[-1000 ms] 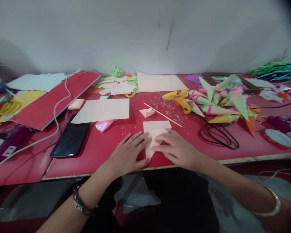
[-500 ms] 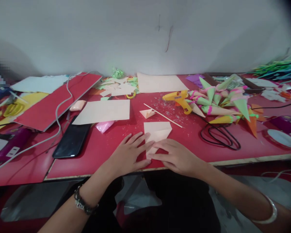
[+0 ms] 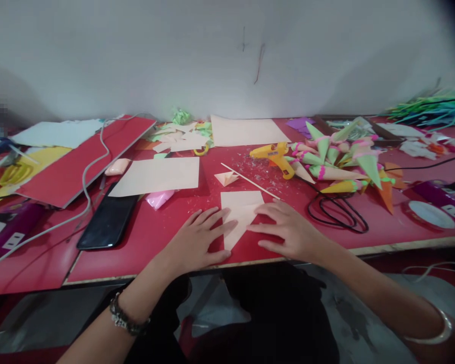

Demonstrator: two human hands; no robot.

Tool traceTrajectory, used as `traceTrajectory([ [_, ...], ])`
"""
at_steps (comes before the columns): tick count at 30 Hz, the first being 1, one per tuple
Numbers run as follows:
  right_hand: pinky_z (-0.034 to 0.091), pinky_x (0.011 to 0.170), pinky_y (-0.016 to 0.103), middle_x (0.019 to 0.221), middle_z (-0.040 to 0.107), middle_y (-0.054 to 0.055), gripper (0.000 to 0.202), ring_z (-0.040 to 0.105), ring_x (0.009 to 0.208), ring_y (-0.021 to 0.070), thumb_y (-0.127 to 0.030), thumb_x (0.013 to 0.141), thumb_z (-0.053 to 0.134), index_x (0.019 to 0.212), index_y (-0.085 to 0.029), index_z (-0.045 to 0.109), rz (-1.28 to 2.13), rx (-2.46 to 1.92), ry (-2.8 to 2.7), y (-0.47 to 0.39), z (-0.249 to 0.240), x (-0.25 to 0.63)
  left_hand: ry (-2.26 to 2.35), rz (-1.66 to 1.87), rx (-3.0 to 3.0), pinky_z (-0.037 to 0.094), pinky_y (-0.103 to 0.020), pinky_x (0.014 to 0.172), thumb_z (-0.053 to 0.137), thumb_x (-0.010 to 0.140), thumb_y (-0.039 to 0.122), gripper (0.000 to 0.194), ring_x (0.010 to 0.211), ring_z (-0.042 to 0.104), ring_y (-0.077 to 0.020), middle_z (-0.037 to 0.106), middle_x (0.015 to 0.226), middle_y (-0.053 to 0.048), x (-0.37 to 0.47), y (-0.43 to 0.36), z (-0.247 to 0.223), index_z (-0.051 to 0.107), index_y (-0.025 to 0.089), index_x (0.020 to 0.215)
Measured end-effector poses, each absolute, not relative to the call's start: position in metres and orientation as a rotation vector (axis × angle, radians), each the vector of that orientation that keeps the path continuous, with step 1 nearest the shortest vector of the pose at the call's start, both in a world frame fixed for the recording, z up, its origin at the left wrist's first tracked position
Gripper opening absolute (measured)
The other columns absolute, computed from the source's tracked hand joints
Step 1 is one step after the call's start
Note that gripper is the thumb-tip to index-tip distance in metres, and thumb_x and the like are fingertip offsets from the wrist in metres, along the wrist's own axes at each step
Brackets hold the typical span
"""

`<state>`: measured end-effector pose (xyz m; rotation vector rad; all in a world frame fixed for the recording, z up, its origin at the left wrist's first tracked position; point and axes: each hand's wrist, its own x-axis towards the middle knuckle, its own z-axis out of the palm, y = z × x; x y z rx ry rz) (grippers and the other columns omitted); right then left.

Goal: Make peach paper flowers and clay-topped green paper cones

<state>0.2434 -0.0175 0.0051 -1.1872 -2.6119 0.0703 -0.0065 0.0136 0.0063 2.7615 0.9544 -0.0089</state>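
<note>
A cream sheet of paper lies on the red table in front of me, its lower right side folded to a slant. My left hand rests flat with fingers spread, the fingertips on the paper's left edge. On the other side, my right hand is open, fingers apart, with its fingertips at the paper's right edge. Just beyond the sheet are a small folded paper piece and a thin pale stick.
A yellow glue gun with a black cord lies beside a heap of green and pink paper cones. Leftward are another cream sheet, a phone and a red board. Paper scraps lie toward the wall.
My right hand has moved right, off the paper's lower fold to its right edge, with its fingers spreading. My left hand stays at the left edge.
</note>
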Motion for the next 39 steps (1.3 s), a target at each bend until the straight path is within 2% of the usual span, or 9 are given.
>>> traceTrajectory([
  [10, 0.038, 0.088, 0.042, 0.108, 0.054, 0.013, 0.035, 0.049, 0.101, 0.0264, -0.041, 0.081, 0.046, 0.103, -0.021, 0.065, -0.159, -1.448, -2.516, 0.004, 0.008, 0.278, 0.936, -0.012, 2.746, 0.012, -0.044, 0.105, 0.033, 0.081, 0.056, 0.057, 0.132, 0.015, -0.0224, 0.015, 0.146, 0.002, -0.009, 0.017, 0.003, 0.020, 0.037, 0.134],
  [15, 0.043, 0.085, 0.038, 0.098, 0.058, 0.012, 0.030, 0.054, 0.091, 0.0220, -0.028, 0.084, 0.041, 0.087, -0.016, 0.068, -0.085, -1.498, -2.361, 0.008, 0.014, 0.277, 0.959, -0.076, 2.651, 0.013, -0.044, 0.105, 0.033, 0.077, 0.063, 0.068, 0.132, 0.013, -0.0233, 0.017, 0.145, 0.000, -0.009, 0.022, 0.006, 0.015, 0.034, 0.136],
  [19, 0.037, 0.094, 0.036, 0.120, 0.050, 0.009, 0.038, 0.045, 0.112, 0.0196, -0.025, 0.084, 0.041, 0.120, -0.019, 0.048, 0.106, -1.371, -2.363, -0.004, 0.008, 0.259, 0.962, -0.121, 2.592, 0.014, -0.047, 0.104, 0.040, 0.073, 0.065, 0.076, 0.132, 0.013, -0.0264, 0.015, 0.145, -0.001, -0.009, 0.028, 0.010, 0.013, 0.033, 0.136],
  [22, 0.033, 0.097, 0.040, 0.127, 0.044, 0.011, 0.041, 0.038, 0.118, 0.0230, -0.031, 0.084, 0.041, 0.123, -0.020, 0.046, 0.107, -1.369, -2.501, -0.016, 0.002, 0.241, 0.982, -0.055, 2.600, 0.018, -0.044, 0.104, 0.045, 0.071, 0.063, 0.080, 0.131, 0.015, -0.0265, 0.018, 0.145, -0.005, -0.004, 0.023, 0.014, 0.016, 0.028, 0.137],
  [26, 0.034, 0.091, 0.043, 0.109, 0.054, 0.013, 0.040, 0.047, 0.103, 0.0248, -0.036, 0.082, 0.045, 0.117, -0.018, 0.051, 0.052, -1.463, -2.509, -0.032, 0.009, 0.217, 1.019, 0.219, 2.712, 0.022, -0.039, 0.104, 0.041, 0.079, 0.054, 0.064, 0.130, 0.021, -0.0216, 0.027, 0.141, -0.006, 0.012, 0.001, 0.010, 0.025, 0.025, 0.134],
  [29, 0.040, 0.083, 0.036, 0.097, 0.056, 0.009, 0.032, 0.051, 0.092, 0.0210, -0.032, 0.081, 0.049, 0.108, -0.018, 0.056, 0.174, -1.419, -2.514, -0.040, 0.020, 0.207, 1.078, 0.256, 2.774, 0.019, -0.044, 0.105, 0.048, 0.070, 0.060, 0.082, 0.129, 0.021, -0.0264, 0.029, 0.140, -0.012, 0.024, -0.016, -0.001, 0.022, 0.015, 0.134],
  [31, 0.040, 0.083, 0.034, 0.099, 0.056, 0.008, 0.029, 0.051, 0.094, 0.0204, -0.032, 0.079, 0.051, 0.105, -0.019, 0.057, 0.270, -1.365, -2.517, -0.042, 0.023, 0.208, 1.079, 0.226, 2.826, 0.018, -0.045, 0.105, 0.050, 0.069, 0.060, 0.085, 0.129, 0.021, -0.0275, 0.029, 0.140, -0.012, 0.026, -0.022, -0.009, 0.022, 0.013, 0.134],
  [36, 0.026, 0.099, 0.046, 0.134, 0.036, 0.012, 0.067, 0.029, 0.124, 0.0287, -0.042, 0.067, 0.063, 0.126, -0.021, 0.040, 0.272, -1.310, -2.618, -0.047, 0.009, 0.229, 1.109, 0.244, 2.885, 0.024, -0.042, 0.102, 0.060, 0.068, 0.045, 0.067, 0.122, 0.033, -0.0255, 0.044, 0.128, -0.010, 0.020, -0.025, -0.009, 0.037, 0.016, 0.123],
  [39, 0.022, 0.098, 0.049, 0.129, 0.042, 0.011, 0.061, 0.035, 0.119, 0.0277, -0.033, 0.070, 0.062, 0.126, -0.025, 0.040, 0.162, -1.340, -2.640, -0.054, 0.002, 0.229, 1.141, 0.278, 2.875, 0.028, -0.040, 0.099, 0.061, 0.068, 0.040, 0.051, 0.112, 0.043, -0.0251, 0.052, 0.113, -0.010, 0.022, -0.028, 0.000, 0.047, 0.015, 0.110],
])
